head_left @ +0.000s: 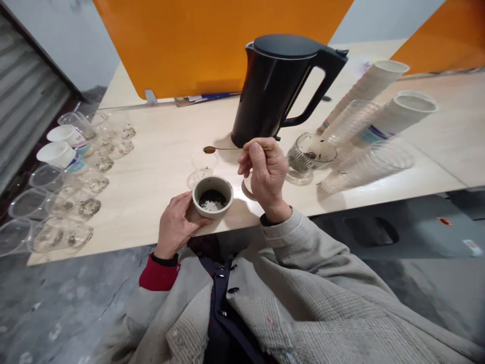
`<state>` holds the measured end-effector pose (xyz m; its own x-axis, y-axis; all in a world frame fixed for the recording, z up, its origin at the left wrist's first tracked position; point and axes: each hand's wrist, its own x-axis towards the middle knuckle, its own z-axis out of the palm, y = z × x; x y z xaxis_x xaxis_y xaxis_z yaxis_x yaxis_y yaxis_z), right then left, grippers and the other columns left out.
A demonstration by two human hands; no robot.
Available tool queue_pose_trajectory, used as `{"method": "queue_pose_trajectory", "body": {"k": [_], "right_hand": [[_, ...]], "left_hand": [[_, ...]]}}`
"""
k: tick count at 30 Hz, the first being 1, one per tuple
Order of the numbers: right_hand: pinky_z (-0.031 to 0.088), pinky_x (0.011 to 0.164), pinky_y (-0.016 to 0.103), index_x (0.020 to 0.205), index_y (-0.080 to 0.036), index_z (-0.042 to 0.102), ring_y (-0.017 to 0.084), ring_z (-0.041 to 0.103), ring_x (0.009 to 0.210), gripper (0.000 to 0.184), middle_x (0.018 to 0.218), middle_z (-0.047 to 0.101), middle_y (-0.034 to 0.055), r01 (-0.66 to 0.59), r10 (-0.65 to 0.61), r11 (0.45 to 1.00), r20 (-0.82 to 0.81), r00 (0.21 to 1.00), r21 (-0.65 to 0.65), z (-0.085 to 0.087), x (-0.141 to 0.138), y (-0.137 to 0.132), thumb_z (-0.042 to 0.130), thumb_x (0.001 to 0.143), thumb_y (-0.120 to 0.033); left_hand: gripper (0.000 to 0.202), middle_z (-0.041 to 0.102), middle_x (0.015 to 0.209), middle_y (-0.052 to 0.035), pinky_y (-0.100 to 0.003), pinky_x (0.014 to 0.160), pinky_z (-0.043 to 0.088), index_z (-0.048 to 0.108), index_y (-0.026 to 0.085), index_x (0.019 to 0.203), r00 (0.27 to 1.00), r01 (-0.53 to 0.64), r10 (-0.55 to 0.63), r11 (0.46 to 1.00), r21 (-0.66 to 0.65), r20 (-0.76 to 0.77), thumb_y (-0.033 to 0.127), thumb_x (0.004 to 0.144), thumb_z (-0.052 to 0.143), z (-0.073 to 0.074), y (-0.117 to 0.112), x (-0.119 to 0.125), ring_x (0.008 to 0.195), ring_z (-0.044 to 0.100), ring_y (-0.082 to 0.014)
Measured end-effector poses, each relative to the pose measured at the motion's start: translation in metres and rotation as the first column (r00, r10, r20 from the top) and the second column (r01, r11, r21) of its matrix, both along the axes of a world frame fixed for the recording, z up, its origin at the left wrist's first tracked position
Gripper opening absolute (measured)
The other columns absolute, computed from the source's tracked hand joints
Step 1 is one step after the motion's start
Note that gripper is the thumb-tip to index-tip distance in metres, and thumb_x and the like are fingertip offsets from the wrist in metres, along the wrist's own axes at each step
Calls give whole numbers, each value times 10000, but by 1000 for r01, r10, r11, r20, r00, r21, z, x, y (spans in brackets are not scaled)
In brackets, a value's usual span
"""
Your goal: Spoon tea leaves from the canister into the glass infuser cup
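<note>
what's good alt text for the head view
A person's right hand holds a golden spoon; the left hand grips a small pot with dark flakes near the edge of a pale table. A black kettle stands behind, with cups on either side.

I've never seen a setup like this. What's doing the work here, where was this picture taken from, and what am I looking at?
There is no machine at work: these are a person's two bare hands. The single picture comes from a camera worn on that person's head, looking forward and down. The left hand holds the side of a small round bowl with dark bits inside. The right hand holds a thin spoon above the table. Beyond it stands a black kettle. To the right are a glass with dark bits in it and stacked cups. On the left stand clear cups and two white cups.
</note>
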<state>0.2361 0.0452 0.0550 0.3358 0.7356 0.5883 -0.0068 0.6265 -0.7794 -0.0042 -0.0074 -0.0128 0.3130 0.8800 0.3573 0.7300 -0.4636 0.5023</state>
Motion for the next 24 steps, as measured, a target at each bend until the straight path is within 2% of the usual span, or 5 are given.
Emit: {"method": "queue_pose_trajectory", "body": {"k": [5,10,18,21,24], "right_hand": [[381,380,170,949,-251,613,60,564,455,366,674,626,-81,15,-25,998,-158,987,-68,2,17,0,650,1041,-603],[395,398,172,984,-254,599,63,563,450,329,683,616,-87,248,-256,966,-168,952,-69,4,60,-6,602,1067,-572],[396,436,206,977,-245,583,84,574,460,274,686,639,-73,722,-717,692,111,688,-6,-1,138,-47,537,1090,-489],[497,565,255,992,-238,589,103,613,503,319,703,634,-68,817,-762,576,349,546,-20,-14,154,-49,459,1123,-498],[567,709,341,1016,-224,610,166,683,609,293,713,655,-32,850,-708,525,536,459,-35,-26,166,-39,421,1130,-417]], "left_hand": [[802,756,1361,-134,-496,1107,591,694,207,1388,1000,3,-3,1000,7,30,811,860,714,1,1,0,1283,679,-340],[803,760,1349,-131,-488,1107,581,712,207,1356,999,-25,26,1000,-19,38,843,868,668,1,2,1,1284,674,-342],[691,775,1319,-122,-480,1085,584,746,217,1272,999,-26,26,1000,3,24,787,884,688,-2,7,-1,1277,677,-349],[644,776,1320,-115,-472,1067,588,748,221,1265,999,-23,23,1000,-1,25,749,902,691,-1,6,0,1269,680,-342],[601,778,1311,-122,-474,1060,589,754,211,1252,999,-32,32,999,-3,24,702,910,700,1,5,0,1262,680,-343]]}}
